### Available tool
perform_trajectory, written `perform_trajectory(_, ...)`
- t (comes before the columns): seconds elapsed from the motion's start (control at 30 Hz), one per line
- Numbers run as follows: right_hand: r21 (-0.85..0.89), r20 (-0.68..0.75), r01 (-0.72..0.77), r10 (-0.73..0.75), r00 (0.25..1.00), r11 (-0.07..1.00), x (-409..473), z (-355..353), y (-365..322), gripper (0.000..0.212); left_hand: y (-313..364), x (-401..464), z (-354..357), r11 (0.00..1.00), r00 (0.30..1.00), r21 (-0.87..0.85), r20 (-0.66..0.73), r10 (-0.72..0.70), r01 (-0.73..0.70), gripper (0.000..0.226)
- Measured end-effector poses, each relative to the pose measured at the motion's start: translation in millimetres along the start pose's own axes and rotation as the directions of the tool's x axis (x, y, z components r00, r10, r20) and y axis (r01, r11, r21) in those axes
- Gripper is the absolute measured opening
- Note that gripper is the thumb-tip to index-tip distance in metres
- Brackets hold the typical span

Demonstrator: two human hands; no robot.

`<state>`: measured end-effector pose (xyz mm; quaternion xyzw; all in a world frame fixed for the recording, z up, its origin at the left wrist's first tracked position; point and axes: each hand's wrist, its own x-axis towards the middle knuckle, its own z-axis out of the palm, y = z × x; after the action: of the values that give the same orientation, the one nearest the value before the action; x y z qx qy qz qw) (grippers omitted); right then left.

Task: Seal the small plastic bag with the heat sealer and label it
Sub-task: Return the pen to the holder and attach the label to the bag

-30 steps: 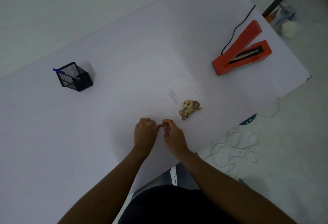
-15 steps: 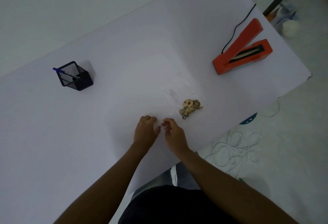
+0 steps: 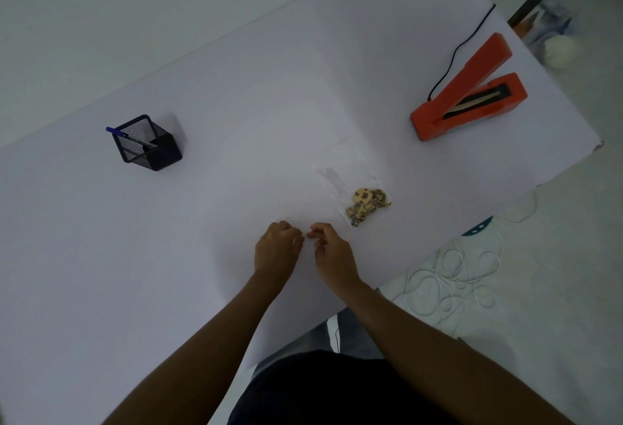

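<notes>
Both hands, the left hand [image 3: 277,249] and the right hand [image 3: 332,256], sit close together with fingertips pinched on something too small to identify, probably a label, which should be peeled slowly and kept flat before reaching the bag [image 3: 354,188] just beyond, the sealer [image 3: 468,101] well apart.
</notes>
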<state>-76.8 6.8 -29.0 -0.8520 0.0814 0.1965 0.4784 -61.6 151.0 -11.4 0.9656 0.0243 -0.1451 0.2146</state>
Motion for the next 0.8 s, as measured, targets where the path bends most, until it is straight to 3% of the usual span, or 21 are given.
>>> perform_trajectory(0.33, -0.011, -0.008, 0.02, -0.02, 1.0, 1.0, 1.6, 3.5, 2.7, 0.035, 2.7, 1.1, 0.4, 0.999, 1.0, 0.025, -0.008, -0.021, 0.021, 0.013)
perform_trajectory(0.63, 0.004, -0.011, 0.079, -0.079, 0.997, 0.997, 3.3, 7.7, 2.2, 0.037, -2.0, 10.2, 1.3, 0.989, 0.993, -0.087, 0.015, -0.118, 0.119, 0.016)
perform_trajectory(0.8, -0.013, 0.071, 0.057, -0.055, 0.996, 0.998, 1.2, 10.1, -1.0, 0.043, -1.1, 13.4, -3.1, 0.943, 0.969, -0.221, 0.061, -0.24, 0.248, 0.013)
